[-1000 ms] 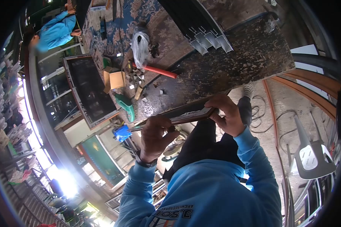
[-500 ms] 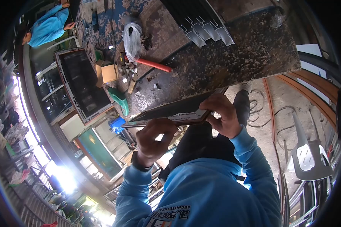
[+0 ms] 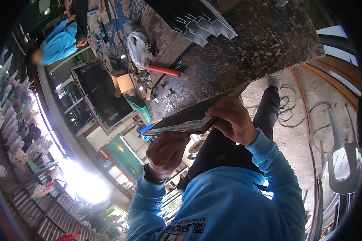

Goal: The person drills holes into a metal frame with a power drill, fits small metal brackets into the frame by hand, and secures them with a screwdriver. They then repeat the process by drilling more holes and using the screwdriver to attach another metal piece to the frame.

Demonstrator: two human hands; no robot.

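Note:
A dark framed panel [image 3: 189, 118] with printed tape along its near edge is tilted against the near edge of the worn worktable [image 3: 269, 48]. My left hand [image 3: 167, 151] is closed at the panel's left part, its fingertips at the taped edge. Farther right, my right hand [image 3: 232, 119] pinches the same edge by a loose-looking piece of the tape. The underside of the panel and the fingertips of my left hand are mostly hidden.
On the worktable are metal channels [image 3: 205, 28], a red-handled tool [image 3: 163, 71], a plastic bag [image 3: 138, 50], a cardboard box [image 3: 124, 83] and a green tool [image 3: 139, 107]. Another framed panel [image 3: 104, 96] lies beyond. A person in blue [image 3: 60, 42] is at upper left. A grey chair [image 3: 344, 164] stands right.
The view has shifted, so the table items sit farther right or higher. My left hand's fingers have closed in along the panel edge. My right hand still pinches the edge.

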